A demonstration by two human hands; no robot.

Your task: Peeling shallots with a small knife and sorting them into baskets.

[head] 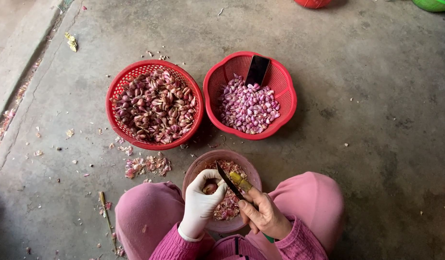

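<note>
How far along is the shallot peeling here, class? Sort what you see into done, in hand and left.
Done: the scalloped red basket holds a pile of peeled shallots, and the pink bowl holds skins. In hand: the gloved left hand holds one shallot against the knife in the right hand. Left: the round red basket is full of unpeeled shallots.

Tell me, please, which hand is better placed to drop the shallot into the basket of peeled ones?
Probably the left. The gloved left hand already holds the shallot over the pink bowl, while the right hand is busy gripping the knife. The basket of peeled shallots lies straight ahead.
</note>
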